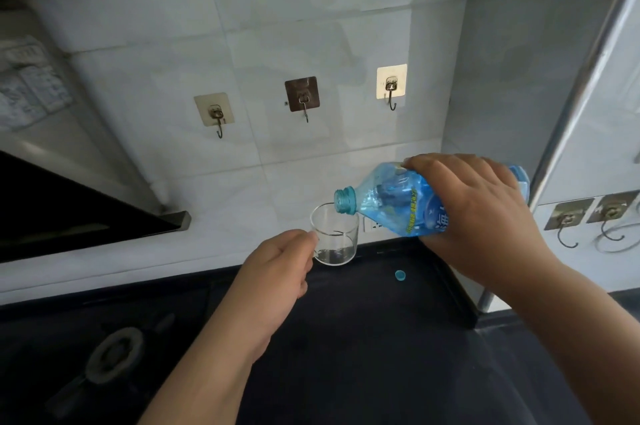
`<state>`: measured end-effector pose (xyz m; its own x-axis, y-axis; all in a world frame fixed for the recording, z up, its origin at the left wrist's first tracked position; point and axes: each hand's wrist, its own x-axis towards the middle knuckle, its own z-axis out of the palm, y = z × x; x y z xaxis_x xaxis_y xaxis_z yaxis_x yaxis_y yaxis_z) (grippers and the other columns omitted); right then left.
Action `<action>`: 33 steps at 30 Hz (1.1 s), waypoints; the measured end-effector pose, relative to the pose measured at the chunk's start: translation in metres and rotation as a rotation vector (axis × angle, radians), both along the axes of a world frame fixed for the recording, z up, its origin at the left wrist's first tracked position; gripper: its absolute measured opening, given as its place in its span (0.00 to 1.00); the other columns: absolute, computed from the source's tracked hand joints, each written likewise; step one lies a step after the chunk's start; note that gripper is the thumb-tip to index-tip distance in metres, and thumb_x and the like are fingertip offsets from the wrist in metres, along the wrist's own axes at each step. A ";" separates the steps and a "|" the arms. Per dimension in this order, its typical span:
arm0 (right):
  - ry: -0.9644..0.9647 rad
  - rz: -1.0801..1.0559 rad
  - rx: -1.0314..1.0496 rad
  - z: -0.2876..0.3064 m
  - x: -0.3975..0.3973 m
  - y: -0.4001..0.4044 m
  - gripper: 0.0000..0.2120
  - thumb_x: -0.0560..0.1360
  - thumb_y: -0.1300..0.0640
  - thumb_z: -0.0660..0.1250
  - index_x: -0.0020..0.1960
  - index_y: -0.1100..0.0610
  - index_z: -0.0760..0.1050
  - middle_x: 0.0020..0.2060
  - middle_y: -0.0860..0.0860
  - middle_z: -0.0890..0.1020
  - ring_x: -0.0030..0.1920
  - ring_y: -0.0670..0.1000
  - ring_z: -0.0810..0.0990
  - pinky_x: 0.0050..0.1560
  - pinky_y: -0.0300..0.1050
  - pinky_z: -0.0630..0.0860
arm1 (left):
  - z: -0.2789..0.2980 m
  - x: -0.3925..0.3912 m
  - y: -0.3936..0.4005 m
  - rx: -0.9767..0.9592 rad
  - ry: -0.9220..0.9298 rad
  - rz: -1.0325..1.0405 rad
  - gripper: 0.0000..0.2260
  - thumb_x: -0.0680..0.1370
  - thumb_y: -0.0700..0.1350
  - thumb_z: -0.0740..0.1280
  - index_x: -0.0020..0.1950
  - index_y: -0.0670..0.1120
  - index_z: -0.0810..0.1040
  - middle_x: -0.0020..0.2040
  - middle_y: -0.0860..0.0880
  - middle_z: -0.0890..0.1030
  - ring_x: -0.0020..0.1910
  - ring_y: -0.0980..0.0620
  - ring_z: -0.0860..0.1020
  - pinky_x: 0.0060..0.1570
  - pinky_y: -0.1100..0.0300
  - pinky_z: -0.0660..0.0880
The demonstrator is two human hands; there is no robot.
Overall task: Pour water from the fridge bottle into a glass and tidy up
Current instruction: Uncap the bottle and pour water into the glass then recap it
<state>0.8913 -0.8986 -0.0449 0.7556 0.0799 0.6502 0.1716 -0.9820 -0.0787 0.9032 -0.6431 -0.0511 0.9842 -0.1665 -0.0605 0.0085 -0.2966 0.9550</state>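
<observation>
A clear glass [337,237] stands on the dark counter [363,338] near the tiled wall, with a little water in its bottom. My left hand [277,268] grips its left side. My right hand [474,213] holds a blue plastic bottle [391,202] tipped almost level, its uncapped mouth resting over the glass rim. The bottle's blue cap [400,275] lies on the counter to the right of the glass.
A gas burner [114,355] sits at the lower left of the counter. A range hood [69,202] juts out at the left. Three adhesive hooks [302,95] hang on the wall tiles; more hooks [588,216] are on the right panel.
</observation>
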 end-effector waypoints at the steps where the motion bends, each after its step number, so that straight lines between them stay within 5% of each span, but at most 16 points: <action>1: -0.003 0.001 -0.007 0.001 0.000 0.001 0.40 0.61 0.53 0.82 0.70 0.50 0.71 0.63 0.49 0.80 0.62 0.58 0.75 0.64 0.53 0.62 | 0.000 0.000 0.001 0.001 -0.004 -0.002 0.20 0.83 0.51 0.61 0.32 0.50 0.61 0.33 0.51 0.63 0.36 0.49 0.60 0.43 0.47 0.62; 10: -0.084 0.054 -0.087 0.005 0.001 0.003 0.37 0.62 0.55 0.81 0.68 0.52 0.74 0.61 0.51 0.81 0.60 0.58 0.74 0.65 0.54 0.62 | -0.001 -0.005 0.003 -0.001 -0.012 0.004 0.17 0.75 0.57 0.61 0.35 0.49 0.59 0.34 0.50 0.62 0.37 0.47 0.60 0.43 0.47 0.61; 33: -0.127 0.099 -0.133 0.007 0.008 0.000 0.35 0.62 0.57 0.81 0.67 0.52 0.75 0.62 0.51 0.81 0.61 0.57 0.73 0.66 0.57 0.65 | -0.009 0.002 0.002 -0.028 -0.005 0.004 0.18 0.77 0.56 0.61 0.33 0.50 0.60 0.34 0.51 0.62 0.37 0.49 0.60 0.43 0.47 0.62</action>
<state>0.8989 -0.8984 -0.0382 0.6523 0.2415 0.7185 0.2683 -0.9601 0.0791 0.9051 -0.6412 -0.0599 0.9850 -0.1646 -0.0512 0.0050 -0.2694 0.9630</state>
